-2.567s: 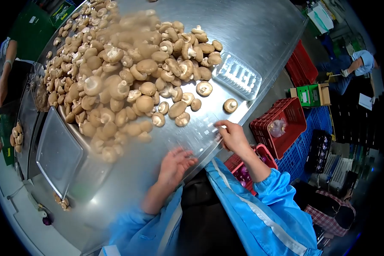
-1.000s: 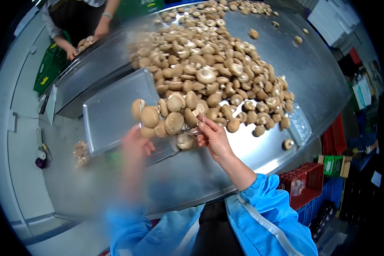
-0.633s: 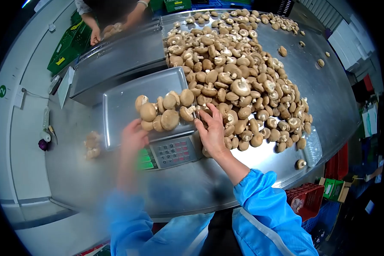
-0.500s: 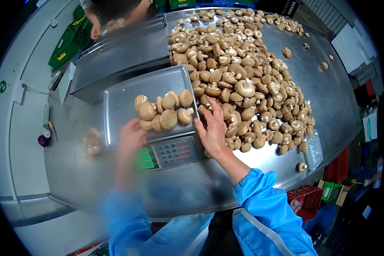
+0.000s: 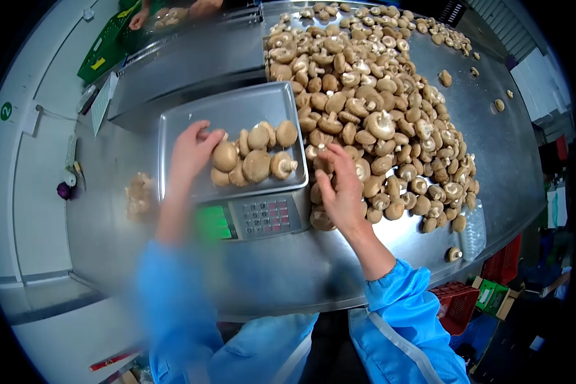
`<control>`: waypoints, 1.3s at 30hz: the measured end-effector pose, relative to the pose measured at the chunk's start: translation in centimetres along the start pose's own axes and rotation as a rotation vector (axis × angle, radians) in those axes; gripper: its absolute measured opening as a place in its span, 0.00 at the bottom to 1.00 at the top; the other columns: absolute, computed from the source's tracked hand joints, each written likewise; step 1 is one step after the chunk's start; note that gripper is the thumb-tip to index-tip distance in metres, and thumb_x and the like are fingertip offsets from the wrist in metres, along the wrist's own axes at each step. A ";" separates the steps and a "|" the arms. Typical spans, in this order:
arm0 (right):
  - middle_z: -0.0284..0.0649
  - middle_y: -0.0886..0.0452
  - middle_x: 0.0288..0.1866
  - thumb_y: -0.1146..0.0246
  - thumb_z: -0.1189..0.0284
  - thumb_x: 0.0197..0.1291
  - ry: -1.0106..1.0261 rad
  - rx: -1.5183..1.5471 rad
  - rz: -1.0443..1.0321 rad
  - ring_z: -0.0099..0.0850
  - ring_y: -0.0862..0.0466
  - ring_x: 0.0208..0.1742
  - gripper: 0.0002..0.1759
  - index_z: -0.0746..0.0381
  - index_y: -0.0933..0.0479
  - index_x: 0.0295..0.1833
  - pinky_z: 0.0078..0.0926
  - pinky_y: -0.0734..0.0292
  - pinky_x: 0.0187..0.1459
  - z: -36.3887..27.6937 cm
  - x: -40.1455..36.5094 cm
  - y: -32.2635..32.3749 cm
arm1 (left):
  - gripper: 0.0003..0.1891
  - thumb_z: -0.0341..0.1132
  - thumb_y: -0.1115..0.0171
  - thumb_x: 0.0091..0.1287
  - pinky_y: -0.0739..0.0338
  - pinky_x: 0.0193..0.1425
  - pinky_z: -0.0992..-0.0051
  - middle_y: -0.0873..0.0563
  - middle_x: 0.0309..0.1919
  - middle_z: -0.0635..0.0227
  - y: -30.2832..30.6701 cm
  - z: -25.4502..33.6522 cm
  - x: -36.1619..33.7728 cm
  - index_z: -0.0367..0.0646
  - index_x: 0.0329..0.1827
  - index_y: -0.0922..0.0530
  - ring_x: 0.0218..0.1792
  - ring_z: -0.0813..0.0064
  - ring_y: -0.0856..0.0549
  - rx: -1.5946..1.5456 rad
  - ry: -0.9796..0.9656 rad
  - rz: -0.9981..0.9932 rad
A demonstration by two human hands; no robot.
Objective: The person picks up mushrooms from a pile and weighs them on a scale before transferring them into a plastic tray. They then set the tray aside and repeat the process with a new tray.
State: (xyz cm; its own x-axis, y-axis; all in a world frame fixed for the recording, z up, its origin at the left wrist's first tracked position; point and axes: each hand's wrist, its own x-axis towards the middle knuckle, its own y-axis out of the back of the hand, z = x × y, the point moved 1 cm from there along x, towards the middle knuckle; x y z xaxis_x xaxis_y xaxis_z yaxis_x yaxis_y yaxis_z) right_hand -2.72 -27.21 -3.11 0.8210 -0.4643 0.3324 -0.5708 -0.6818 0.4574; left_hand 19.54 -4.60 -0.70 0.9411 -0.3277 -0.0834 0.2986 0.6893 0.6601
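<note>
Pale walls (image 5: 41,160) and a green crate (image 5: 105,54) flank a metal table (image 5: 269,275) where a broad pile (image 5: 377,109) of mushrooms spreads beside a scale (image 5: 269,217). On the scale's pan (image 5: 237,109), toward its near right side, sits a small cluster (image 5: 256,165) of mushrooms. A worker's left hand (image 5: 193,144) reaches over the pan, fingers bent and apparently touching the outermost cap; whether they grip it cannot be told. The right hand (image 5: 345,192), fingers parted and seemingly holding nothing, hovers just beside the pan, at the pile's edge.

Handling the cluster well would likely mean light fingertip contact, with stems unbent and caps kept inside the rim; a hand leaning on the pan could skew the reading. Caps are domed, tan and matt, some turned to show pale undersides and stubby stems, and probably bruise under pressure. Smooth pan metal may let them slide. Well apart, a clear, ribbed plastic tray (image 5: 473,233) lies at the table's edge beside a lone mushroom (image 5: 454,254).
</note>
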 end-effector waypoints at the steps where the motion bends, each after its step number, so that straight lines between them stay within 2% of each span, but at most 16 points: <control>1: 0.52 0.27 0.65 0.39 0.81 0.60 0.004 -0.015 0.003 0.48 0.24 0.62 0.17 0.65 0.24 0.57 0.37 0.27 0.61 0.3 -0.3 0.3 | 0.20 0.41 0.34 0.68 0.19 0.36 0.77 0.13 0.42 0.64 -0.2 -0.7 0.5 0.37 0.57 0.19 0.37 0.75 0.14 0.029 -0.027 -0.026; 7: 0.50 0.23 0.61 0.40 0.80 0.62 -0.074 0.006 -0.046 0.47 0.22 0.61 0.13 0.66 0.22 0.53 0.38 0.27 0.62 1.2 -2.3 2.1 | 0.12 0.33 0.37 0.69 0.16 0.38 0.75 0.13 0.40 0.62 1.1 -4.5 1.1 0.36 0.51 0.17 0.38 0.74 0.13 -0.565 0.208 0.121; 11: 0.44 0.21 0.60 0.39 0.79 0.64 -0.264 0.155 -0.077 0.33 0.17 0.54 0.13 0.67 0.21 0.54 0.30 0.23 0.57 -0.2 -3.2 3.5 | 0.13 0.31 0.40 0.71 0.17 0.48 0.74 0.14 0.46 0.61 2.5 -3.4 -3.6 0.35 0.55 0.19 0.45 0.74 0.14 -0.678 0.003 0.390; 12: 0.42 0.20 0.58 0.40 0.78 0.67 -0.291 0.275 -0.056 0.26 0.18 0.51 0.12 0.67 0.21 0.54 0.24 0.22 0.52 -0.1 -3.8 3.2 | 0.14 0.30 0.41 0.71 0.18 0.51 0.74 0.15 0.49 0.61 2.3 -2.4 -5.8 0.36 0.56 0.20 0.47 0.74 0.15 -0.690 0.007 0.345; 15: 0.41 0.20 0.58 0.42 0.69 0.73 -0.585 0.712 -0.340 0.27 0.18 0.53 0.18 0.65 0.25 0.63 0.25 0.21 0.52 -2.7 -5.5 2.5 | 0.16 0.29 0.42 0.72 0.21 0.57 0.73 0.16 0.52 0.61 -0.8 0.9 -13.3 0.36 0.60 0.23 0.52 0.73 0.16 -0.708 -0.094 0.093; 17: 0.40 0.21 0.59 0.45 0.63 0.76 -0.625 0.906 -0.555 0.28 0.18 0.53 0.24 0.65 0.30 0.69 0.26 0.21 0.53 -4.3 -6.6 1.5 | 0.17 0.30 0.41 0.72 0.23 0.62 0.71 0.16 0.54 0.60 -3.1 3.1 -17.5 0.35 0.62 0.25 0.55 0.72 0.17 -0.581 -0.191 -0.112; 18: 0.40 0.21 0.61 0.47 0.62 0.77 -0.633 0.957 -0.649 0.28 0.17 0.53 0.26 0.66 0.34 0.72 0.25 0.21 0.54 -4.4 -7.7 1.0 | 0.17 0.29 0.41 0.73 0.24 0.63 0.70 0.17 0.55 0.59 -4.7 3.6 -19.2 0.34 0.62 0.26 0.56 0.71 0.18 -0.732 -0.124 -0.192; 24: 0.40 0.17 0.52 0.45 0.67 0.75 -0.835 0.961 -0.561 0.25 0.15 0.46 0.21 0.66 0.29 0.68 0.22 0.19 0.48 -4.2 -11.2 1.9 | 0.16 0.26 0.46 0.75 0.27 0.67 0.70 0.19 0.60 0.58 -9.6 2.8 -23.7 0.34 0.64 0.27 0.60 0.70 0.19 -0.961 -0.004 -0.305; 27: 0.39 0.16 0.49 0.41 0.70 0.72 -0.869 0.860 -0.570 0.24 0.16 0.40 0.19 0.68 0.25 0.64 0.21 0.19 0.44 -1.9 -12.4 3.7 | 0.19 0.26 0.45 0.74 0.27 0.67 0.69 0.20 0.61 0.60 -10.9 2.7 -24.4 0.35 0.66 0.29 0.61 0.70 0.21 -0.879 -0.017 -0.373; 28: 0.38 0.14 0.41 0.39 0.71 0.70 -0.856 0.820 -0.499 0.23 0.16 0.35 0.17 0.68 0.21 0.60 0.21 0.19 0.40 -1.4 -12.7 4.4 | 0.20 0.26 0.44 0.73 0.28 0.67 0.68 0.20 0.61 0.60 -11.2 3.0 -24.6 0.35 0.67 0.29 0.62 0.70 0.21 -0.764 -0.054 -0.369; 31: 0.35 0.14 0.35 0.38 0.77 0.67 -0.713 0.486 -0.233 0.23 0.16 0.33 0.15 0.68 0.20 0.57 0.22 0.19 0.40 1.4 -11.8 7.9 | 0.27 0.24 0.41 0.68 0.31 0.69 0.64 0.22 0.65 0.58 -11.4 3.4 -25.1 0.38 0.71 0.32 0.66 0.66 0.24 -0.499 -0.188 -0.308; 33: 0.40 0.14 0.43 0.36 0.81 0.63 -0.416 0.036 0.058 0.28 0.15 0.41 0.18 0.67 0.22 0.59 0.24 0.19 0.46 3.9 -10.6 10.6 | 0.29 0.23 0.41 0.66 0.33 0.71 0.63 0.25 0.67 0.57 -12.2 3.0 -25.7 0.38 0.72 0.33 0.69 0.64 0.27 -0.405 -0.231 -0.199; 35: 0.49 0.21 0.60 0.36 0.84 0.59 -0.214 -0.290 0.175 0.39 0.18 0.58 0.26 0.65 0.27 0.65 0.31 0.24 0.59 5.0 -9.1 13.5 | 0.31 0.22 0.42 0.66 0.39 0.75 0.61 0.31 0.72 0.56 -13.3 1.8 -26.7 0.37 0.74 0.37 0.72 0.62 0.32 -0.420 -0.187 -0.190; 36: 0.56 0.34 0.72 0.35 0.84 0.57 -0.196 -0.493 0.095 0.48 0.32 0.73 0.33 0.65 0.32 0.69 0.38 0.34 0.71 6.9 -9.5 14.2 | 0.31 0.22 0.42 0.66 0.40 0.75 0.60 0.32 0.72 0.55 -13.9 1.5 -27.1 0.36 0.74 0.38 0.73 0.62 0.33 -0.435 -0.157 -0.175; 37: 0.57 0.38 0.75 0.32 0.82 0.54 -0.195 -0.565 0.020 0.53 0.39 0.77 0.37 0.67 0.34 0.71 0.43 0.42 0.75 8.5 -10.1 14.5 | 0.32 0.22 0.42 0.66 0.41 0.76 0.60 0.33 0.73 0.55 -14.4 1.1 -27.4 0.36 0.75 0.39 0.73 0.61 0.34 -0.447 -0.125 -0.158; 39: 0.58 0.39 0.75 0.31 0.81 0.50 -0.233 -0.759 -0.064 0.57 0.41 0.77 0.39 0.69 0.35 0.70 0.46 0.43 0.76 8.3 -10.3 14.2 | 0.33 0.22 0.43 0.66 0.42 0.77 0.59 0.34 0.73 0.54 -15.3 0.5 -27.8 0.36 0.76 0.41 0.74 0.61 0.35 -0.464 -0.090 -0.191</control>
State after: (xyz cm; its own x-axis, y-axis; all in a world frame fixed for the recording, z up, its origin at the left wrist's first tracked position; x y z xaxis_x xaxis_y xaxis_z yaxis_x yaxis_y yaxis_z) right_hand -19.13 -36.83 -6.92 0.7863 -0.6009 0.1436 -0.3074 -0.1789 0.9346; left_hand -11.27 -6.35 -8.14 0.8517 -0.5159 -0.0921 0.5219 0.8194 0.2370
